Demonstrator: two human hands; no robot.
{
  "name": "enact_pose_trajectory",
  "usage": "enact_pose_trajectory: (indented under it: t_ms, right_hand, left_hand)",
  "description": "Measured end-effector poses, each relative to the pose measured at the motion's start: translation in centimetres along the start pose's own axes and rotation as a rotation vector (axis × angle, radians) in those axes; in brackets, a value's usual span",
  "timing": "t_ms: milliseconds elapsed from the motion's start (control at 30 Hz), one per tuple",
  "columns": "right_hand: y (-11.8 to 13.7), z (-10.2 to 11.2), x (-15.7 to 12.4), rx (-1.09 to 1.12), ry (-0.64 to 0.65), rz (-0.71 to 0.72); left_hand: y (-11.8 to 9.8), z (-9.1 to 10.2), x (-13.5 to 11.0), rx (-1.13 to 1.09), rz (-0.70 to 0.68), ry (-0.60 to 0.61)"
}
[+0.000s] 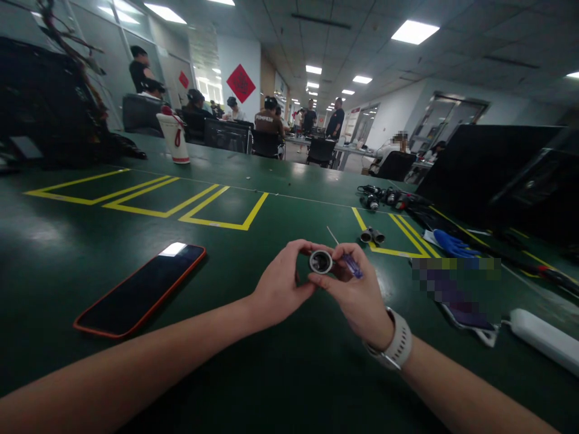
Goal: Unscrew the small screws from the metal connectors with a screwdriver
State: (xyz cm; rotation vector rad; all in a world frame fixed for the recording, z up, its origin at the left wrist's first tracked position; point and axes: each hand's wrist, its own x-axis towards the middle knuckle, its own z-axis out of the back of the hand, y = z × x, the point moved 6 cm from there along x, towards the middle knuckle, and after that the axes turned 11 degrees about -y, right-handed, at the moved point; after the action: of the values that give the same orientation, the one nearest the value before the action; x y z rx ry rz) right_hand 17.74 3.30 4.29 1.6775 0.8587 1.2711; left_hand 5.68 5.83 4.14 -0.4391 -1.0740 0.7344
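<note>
Between my two hands is a short round metal connector (321, 262), its open end facing me and some dark inner parts showing inside the ring. The fingers of my left hand (283, 280) close on its left side. My right hand (362, 295) grips its right side with thumb and fingers. A small screwdriver (351, 265) with a clear purple handle is also tucked in the right hand, its thin shaft pointing up and to the left. The far fingertips are hidden behind the connector. Beyond the right hand, similar metal connectors (372, 235) lie on the green table (217, 374).
A phone in an orange case (142, 290) lies at left. Yellow tape outlines (212, 226) mark the table. A white cup (174, 137) stands at the back. To the right are more metal parts (375, 197), a blue glove (453, 243) and a white power strip (545, 340). People work farther off.
</note>
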Motion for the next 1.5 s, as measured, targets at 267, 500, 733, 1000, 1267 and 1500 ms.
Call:
enact_pose_trajectory:
  t_ms: [267,500,733,1000,1267,1500]
  right_hand:
    - [-1.6,-0.2,-1.1,-0.058,0.126,0.006]
    - [-0.6,1.6,-0.1,-0.163,0.108,0.077]
    - [2.2,4.8,1.0,-0.309,-0.122,0.219]
    - [2.7,3.7,0.8,-0.752,-0.042,0.355]
    - [0.5,3.8,1.4,-0.831,0.018,0.341]
    - [0.2,3.4,1.5,-0.817,0.089,0.308]
  left_hand:
    - [1.9,-0.4,-0.9,-0.192,0.076,0.026]
    - [3.0,0.0,-0.3,0.039,0.016,0.038]
    - [3.7,0.7,0.0,0.213,0.000,-0.034]
    - [4.0,0.3,-0.2,0.124,0.052,-0.003]
    - [3.3,0.0,-0.3,0.064,0.009,0.036]
    - [3.0,-0.4,-0.8,-0.073,0.132,0.087]
